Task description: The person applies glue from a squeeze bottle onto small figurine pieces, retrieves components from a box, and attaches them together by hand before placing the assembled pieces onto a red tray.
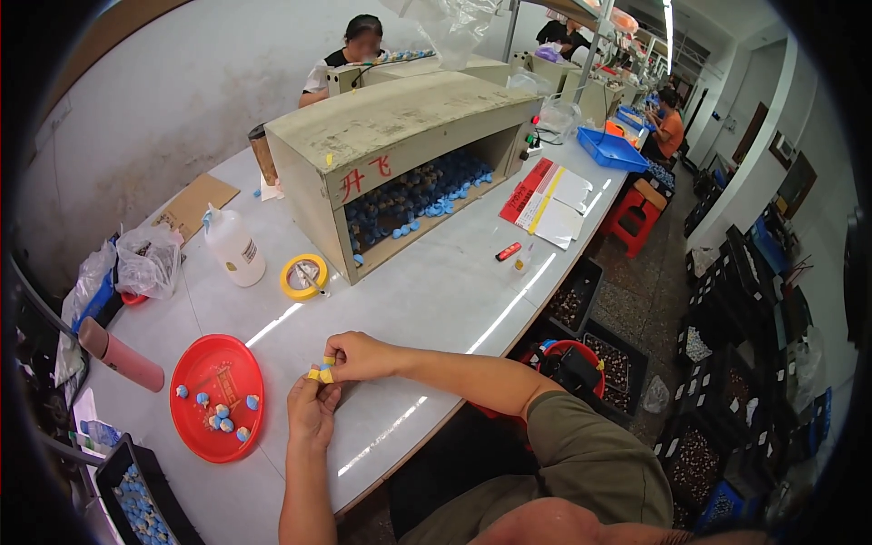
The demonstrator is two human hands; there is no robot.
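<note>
A small blue piece is pinched between the fingertips of both my hands over the near part of the table. Yellow patches, apparently wraps, show at the fingertips and partly hide it. My left hand is closed on it from below, while my right hand grips it from the upper right. To the left of my hands lies a round red plate holding several small blue-and-pale pieces. A black bin with many similar blue pieces stands at the lower left.
A beige open-fronted box full of blue pieces stands ahead. Around it are a white bottle, yellow tape roll, pink flask, papers and red marker. Co-workers sit farther back. Crates line the floor at right.
</note>
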